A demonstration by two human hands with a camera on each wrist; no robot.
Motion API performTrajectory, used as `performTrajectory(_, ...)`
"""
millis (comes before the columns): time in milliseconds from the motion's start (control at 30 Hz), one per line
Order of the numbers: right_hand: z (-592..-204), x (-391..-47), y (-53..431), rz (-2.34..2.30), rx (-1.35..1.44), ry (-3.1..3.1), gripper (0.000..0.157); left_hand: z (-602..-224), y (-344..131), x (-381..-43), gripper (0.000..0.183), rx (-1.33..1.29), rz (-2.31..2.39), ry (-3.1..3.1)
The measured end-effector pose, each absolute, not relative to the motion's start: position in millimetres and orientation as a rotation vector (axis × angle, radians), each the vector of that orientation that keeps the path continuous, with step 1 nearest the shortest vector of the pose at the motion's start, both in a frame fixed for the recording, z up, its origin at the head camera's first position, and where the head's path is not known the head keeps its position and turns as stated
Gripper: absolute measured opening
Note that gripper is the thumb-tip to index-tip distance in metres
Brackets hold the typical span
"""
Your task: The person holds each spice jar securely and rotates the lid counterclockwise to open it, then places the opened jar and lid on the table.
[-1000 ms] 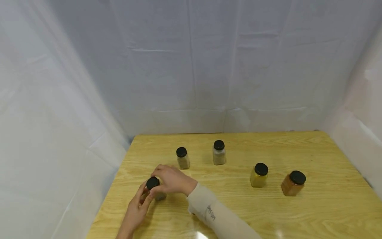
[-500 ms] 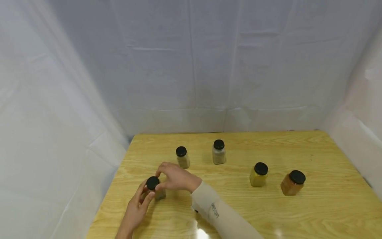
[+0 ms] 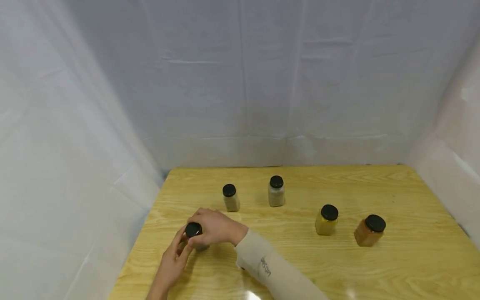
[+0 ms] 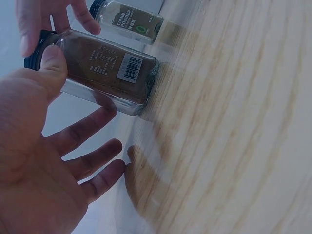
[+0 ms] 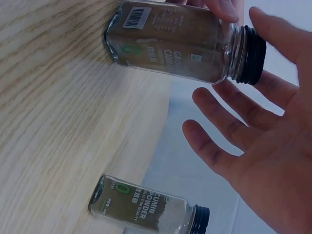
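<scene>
A square glass spice jar [image 4: 105, 68] of brown powder stands upright on the wooden table, its barcode label facing the left wrist view. My left hand [image 3: 170, 262] pinches it near the neck between thumb and index finger, the other fingers spread free. From the far side my right hand [image 3: 216, 227] curls round its black lid [image 3: 193, 229], thumb at one edge and fingers at the other. Ridges of the glass neck show below the lid in the right wrist view. Just behind, a cumin powder jar [image 5: 141, 204] stands untouched.
Another pale-powder jar [image 3: 276, 196] stands at the back middle of the table [image 3: 292, 258]. To the right are a yellow-powder jar [image 3: 326, 223] and a reddish-brown one [image 3: 367, 233], all with black lids. White sheeting [image 3: 225, 104] hangs behind and at both sides.
Half a second ago my right fingers had shifted back to the right, turned and loosened at the lid; now they are wrapped round it again. My left hand and the jar stay in place.
</scene>
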State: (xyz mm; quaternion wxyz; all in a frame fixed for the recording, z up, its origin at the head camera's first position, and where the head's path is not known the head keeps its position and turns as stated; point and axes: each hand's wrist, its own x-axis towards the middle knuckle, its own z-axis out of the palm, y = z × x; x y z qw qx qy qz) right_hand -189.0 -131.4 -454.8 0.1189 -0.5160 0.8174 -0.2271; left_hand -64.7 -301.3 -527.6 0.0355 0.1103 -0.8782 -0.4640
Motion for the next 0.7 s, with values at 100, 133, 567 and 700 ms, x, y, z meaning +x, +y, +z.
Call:
performTrajectory(100, -455.6, -188.8, -131.5, -0.645, -1.514, 2.43, 0.058, -527.5, -300.3, -65.4, 0.056, 0.329, -1.426, -2.695)
performTrajectory(133, -455.7, -188.9, -131.0, -0.642, -1.499, 2.443, 0.059, -527.0, -300.0, -65.3, 0.056, 0.328, -1.43, -2.69)
performTrajectory(567, -453.4, -194.7, -120.6, -0.692, -1.41, 2.449, 0.044, -522.7, -300.4, -63.4, 0.058, 0.356, -1.416, -2.699)
performTrajectory(700, -452.2, -193.3, -121.1, -0.687, -1.444, 2.401, 0.049, -523.9, -299.5, -63.2, 0.058, 0.364, -1.418, -2.707)
